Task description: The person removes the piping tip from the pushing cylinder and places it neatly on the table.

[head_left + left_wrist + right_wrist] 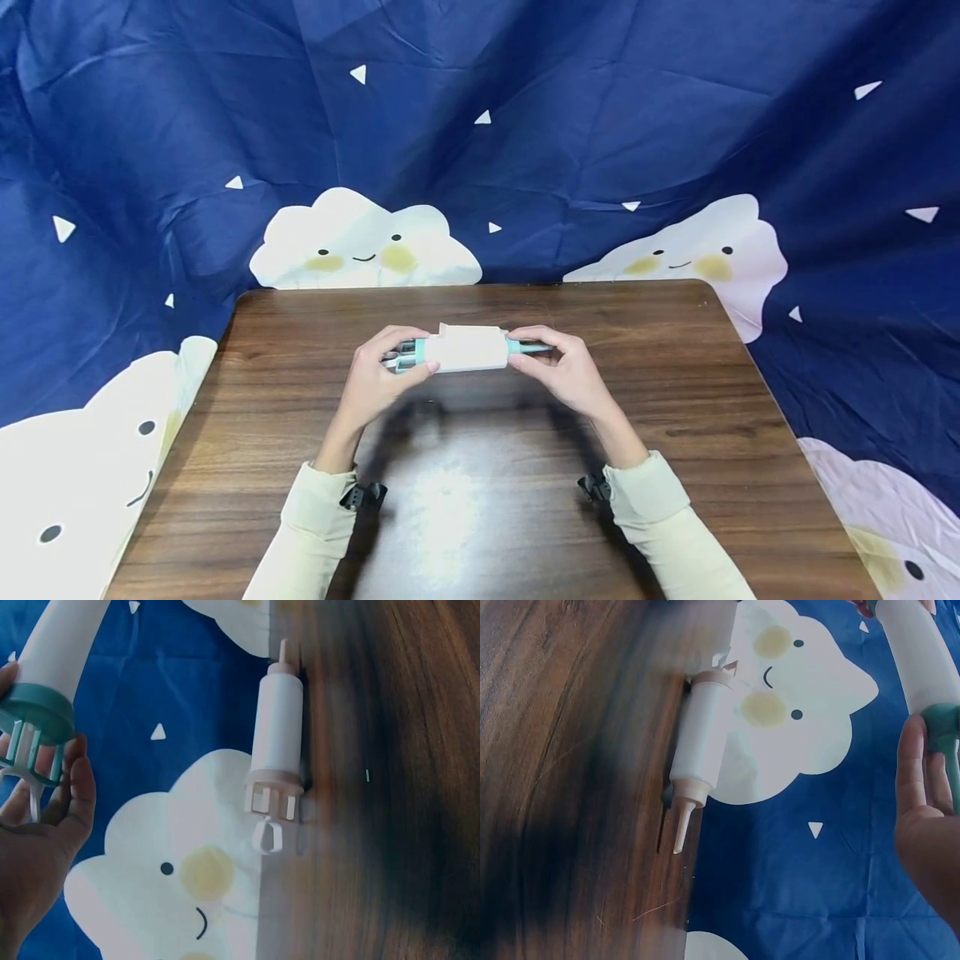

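A syringe (pixel 471 352) with a white barrel and teal ends is held level above the table between both hands. My left hand (pixel 375 371) grips its teal collar (pixel 45 709) at the plunger end, thumb in front. My right hand (pixel 564 367) pinches the opposite end, around the teal nozzle base (pixel 941 724). The thin nozzle points right, past the fingers. A second syringe (pixel 277 724), white with pinkish-beige ends, lies on the table near its far edge. In the right wrist view, this second syringe (pixel 701 735) has its nozzle toward the bottom of the picture.
The brown wood-grain table (pixel 480 483) has rounded far corners. Behind and beside it hangs a dark blue cloth (pixel 525 150) printed with smiling clouds and white triangles. Black straps (pixel 363 497) sit at both wrists, over the pale sleeves.
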